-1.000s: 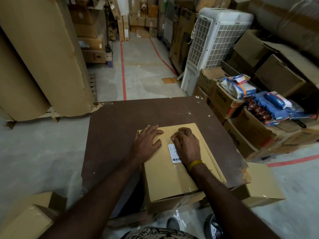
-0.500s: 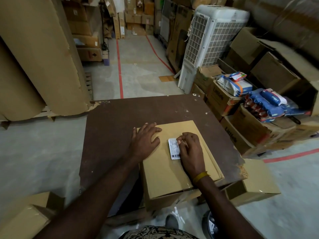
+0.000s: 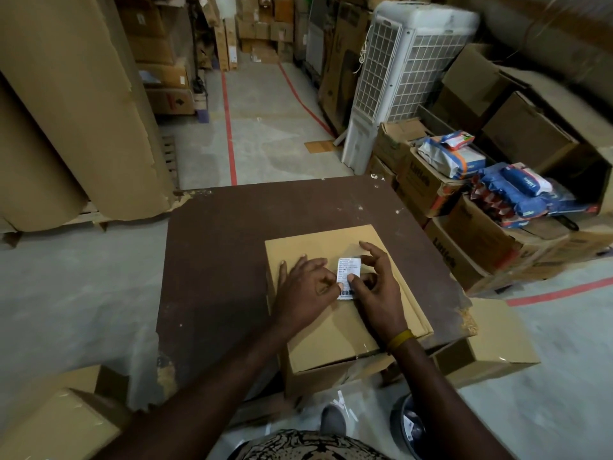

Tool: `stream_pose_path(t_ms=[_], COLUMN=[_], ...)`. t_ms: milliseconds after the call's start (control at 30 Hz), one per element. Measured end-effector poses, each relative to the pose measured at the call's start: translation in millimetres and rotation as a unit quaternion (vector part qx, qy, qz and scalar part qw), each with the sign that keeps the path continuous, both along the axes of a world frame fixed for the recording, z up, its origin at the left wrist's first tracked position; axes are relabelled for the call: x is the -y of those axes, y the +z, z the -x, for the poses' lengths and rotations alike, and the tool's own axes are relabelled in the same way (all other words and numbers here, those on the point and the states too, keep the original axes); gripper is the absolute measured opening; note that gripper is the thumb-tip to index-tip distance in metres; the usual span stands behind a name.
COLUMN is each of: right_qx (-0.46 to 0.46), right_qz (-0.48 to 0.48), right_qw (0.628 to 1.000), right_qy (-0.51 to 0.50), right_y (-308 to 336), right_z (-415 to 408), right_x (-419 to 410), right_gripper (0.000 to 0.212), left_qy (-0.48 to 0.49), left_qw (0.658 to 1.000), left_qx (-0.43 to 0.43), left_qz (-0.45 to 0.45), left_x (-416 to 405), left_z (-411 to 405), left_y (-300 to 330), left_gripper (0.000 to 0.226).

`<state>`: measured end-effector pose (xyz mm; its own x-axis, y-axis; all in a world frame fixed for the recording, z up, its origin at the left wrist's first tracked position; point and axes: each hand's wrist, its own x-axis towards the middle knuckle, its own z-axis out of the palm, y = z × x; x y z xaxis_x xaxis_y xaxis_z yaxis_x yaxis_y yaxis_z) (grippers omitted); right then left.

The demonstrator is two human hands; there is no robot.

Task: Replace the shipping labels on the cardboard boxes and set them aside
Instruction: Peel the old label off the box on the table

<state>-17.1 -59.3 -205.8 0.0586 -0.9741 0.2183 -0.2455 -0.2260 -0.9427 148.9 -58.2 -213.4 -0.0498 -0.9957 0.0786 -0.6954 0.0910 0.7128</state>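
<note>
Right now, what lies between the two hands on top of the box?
In the head view, the white shipping label lies between the left hand and right hand, flat on the cardboard box; both hands' fingertips touch it.

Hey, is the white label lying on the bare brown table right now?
No, the white label sits on top of the cardboard box, between the fingertips of the left hand and right hand.

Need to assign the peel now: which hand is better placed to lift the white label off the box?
Right. The right hand already has its thumb on the white barcoded paper label, fingers curled above it. The left hand presses the brown cardboard box, steadying it.
</note>
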Motion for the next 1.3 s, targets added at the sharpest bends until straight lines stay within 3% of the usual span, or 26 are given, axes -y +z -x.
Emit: stream_pose_path(t_ms=[200, 367, 733, 900, 1300], right_qx=[0.031, 0.034, 0.151, 0.166, 0.187], right_qz=[-0.037, -0.054, -0.107, -0.117, -0.153], right_qw=[0.999, 0.998, 0.982, 0.978, 0.962], right_qy=[-0.008, 0.03, 0.037, 0.052, 0.127], right_y=[1.0, -4.1, -2.4, -2.7, 4.9], right_z=[3.3, 7.8, 9.4, 11.3, 24.3], right_x=[0.2, -1.0, 1.6, 2.2, 4.2], right_gripper=[0.083, 0.075, 0.067, 0.066, 0.063], left_qy=[0.027, 0.032, 0.02, 0.034, 0.084], left_qw=[0.999, 0.999, 0.992, 0.989, 0.977], left_qx=[-0.012, -0.027, -0.116, -0.139, -0.192], left_qz=[0.018, 0.017, 0.037, 0.023, 0.023], left_x=[-0.1, 0.0, -2.3, -5.4, -14.2], left_z=[4.5, 2.4, 1.3, 6.5, 30.9], left_y=[-0.7, -3.4, -4.8, -3.0, 1.6], left_gripper=[0.013, 0.019, 0.019, 0.036, 0.019])
